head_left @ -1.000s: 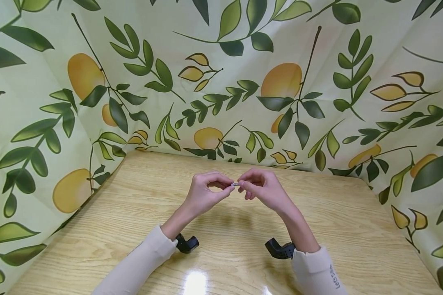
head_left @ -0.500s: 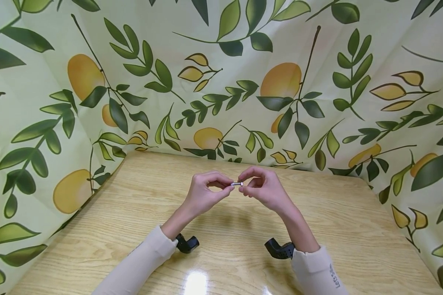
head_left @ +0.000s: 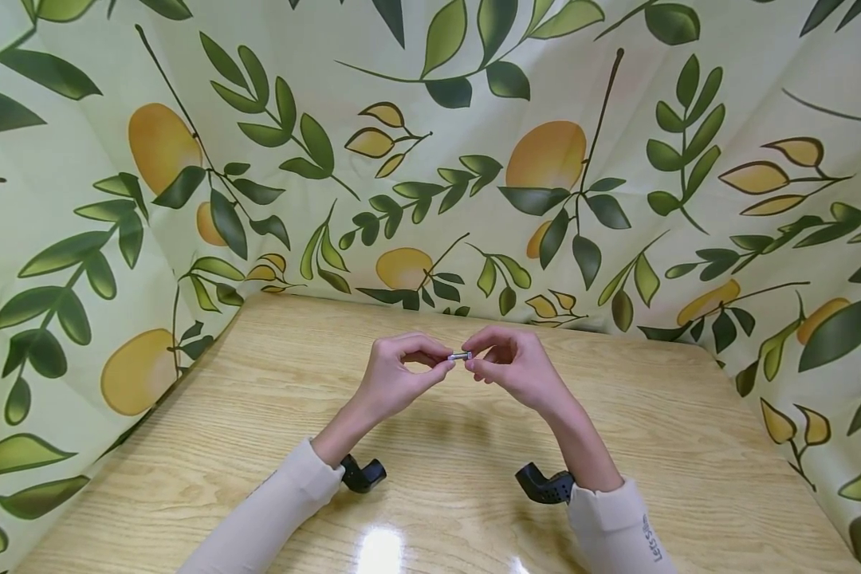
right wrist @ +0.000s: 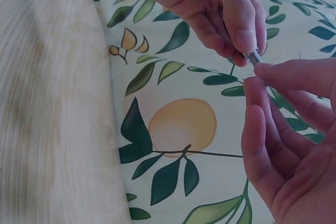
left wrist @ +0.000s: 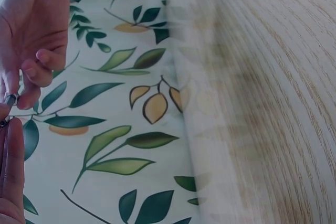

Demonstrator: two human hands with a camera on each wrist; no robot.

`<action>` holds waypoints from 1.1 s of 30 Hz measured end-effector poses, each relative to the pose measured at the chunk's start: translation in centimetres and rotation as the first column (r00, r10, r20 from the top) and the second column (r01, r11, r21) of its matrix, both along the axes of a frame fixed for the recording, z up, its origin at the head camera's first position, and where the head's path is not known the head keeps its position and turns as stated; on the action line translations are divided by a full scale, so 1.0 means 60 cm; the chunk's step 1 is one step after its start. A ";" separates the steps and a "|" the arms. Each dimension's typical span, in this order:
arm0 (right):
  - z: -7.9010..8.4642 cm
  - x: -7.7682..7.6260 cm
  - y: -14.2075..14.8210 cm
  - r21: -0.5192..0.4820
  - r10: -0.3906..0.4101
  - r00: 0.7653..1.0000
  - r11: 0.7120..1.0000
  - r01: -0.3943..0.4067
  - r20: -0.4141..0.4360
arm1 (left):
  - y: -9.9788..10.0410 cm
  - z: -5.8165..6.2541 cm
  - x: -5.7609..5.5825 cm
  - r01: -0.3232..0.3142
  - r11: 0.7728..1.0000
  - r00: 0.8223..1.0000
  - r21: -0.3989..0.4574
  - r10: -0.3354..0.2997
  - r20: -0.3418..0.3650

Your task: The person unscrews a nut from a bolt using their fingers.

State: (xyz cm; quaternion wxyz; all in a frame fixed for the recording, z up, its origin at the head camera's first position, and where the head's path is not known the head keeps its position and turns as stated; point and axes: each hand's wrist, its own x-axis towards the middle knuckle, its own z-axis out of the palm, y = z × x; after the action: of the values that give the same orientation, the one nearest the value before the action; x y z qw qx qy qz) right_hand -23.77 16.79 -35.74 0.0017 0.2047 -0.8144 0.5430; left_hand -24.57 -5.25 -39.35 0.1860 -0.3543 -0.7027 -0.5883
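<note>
A small silver bolt (head_left: 461, 356) is held up between both hands, well above the table. My left hand (head_left: 405, 371) pinches one end of it between thumb and fingertips. On the other side, my right hand (head_left: 513, 367) has its thumb and forefinger at the bolt's head. Metal thread (right wrist: 254, 57) shows between the two sets of fingertips in the right wrist view. In the left wrist view only a short bit of the bolt (left wrist: 10, 99) shows at the left edge. The fingertips hide both ends, so I cannot tell whether a nut is on it.
Below the hands lies a light wood-grain table (head_left: 294, 494). A cloth (head_left: 430, 263) with leaves and orange fruit hangs behind it and at its sides. Black wrist mounts, a left one (head_left: 363, 476) and a right one (head_left: 543, 484), stick out from the sleeves.
My right fingertips parted from the bolt's head half a second ago, showing more of it, and now close on it again. The bolt tilts slightly. My left hand stays nearly still.
</note>
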 end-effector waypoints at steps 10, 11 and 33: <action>0.001 -0.001 0.002 -0.002 0.027 0.998 1.000 -0.026 0.056 | 0.000 0.000 -0.001 0.007 1.000 1.000 0.010 -0.007 -0.008; 0.001 -0.002 0.002 0.004 0.029 0.997 1.000 -0.029 0.066 | 0.000 0.000 -0.001 0.007 1.000 1.000 0.009 -0.007 -0.008; 0.001 0.000 -0.003 -0.013 0.014 1.000 1.000 -0.013 0.022 | 0.001 0.000 0.000 0.001 1.000 1.000 0.008 -0.001 -0.020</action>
State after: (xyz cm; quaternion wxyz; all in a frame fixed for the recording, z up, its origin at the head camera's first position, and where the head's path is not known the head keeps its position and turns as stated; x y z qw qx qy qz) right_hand -23.78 16.60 -35.65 -0.0096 0.2042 -0.8095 0.5504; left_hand -24.58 -5.20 -39.34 0.1939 -0.3597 -0.6984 -0.5876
